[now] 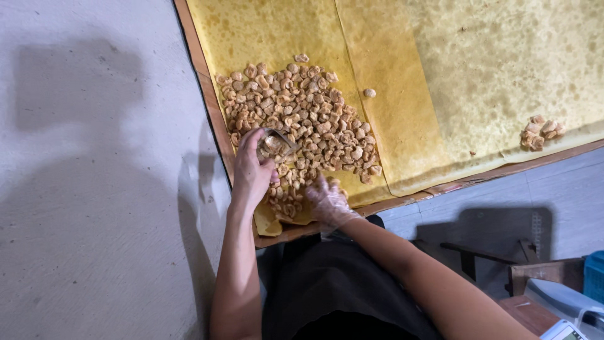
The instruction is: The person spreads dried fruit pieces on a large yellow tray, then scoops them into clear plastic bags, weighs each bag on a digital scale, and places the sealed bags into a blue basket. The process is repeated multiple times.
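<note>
Thin clear plastic covers my right hand, a disposable glove, its fingers spread flat on the near edge of the heap of fried pieces. My bare left hand is just beside it, fingers clamped round a small metal scoop whose mouth is tipped into the heap and already holds a few brown nuggets.

The heap lies on oil-stained yellow paper lining a wide wooden tray, hard against its near corner. I judge that to be the risk: the pieces sit close to the rim, the paper curls loose there, and a hard push of the scoop toward me could send some over the edge onto my dark apron or the floor. The glove looks loose too and could snag.

Farther off one stray piece lies alone, and a small cluster rests well apart near the tray's right side.
</note>
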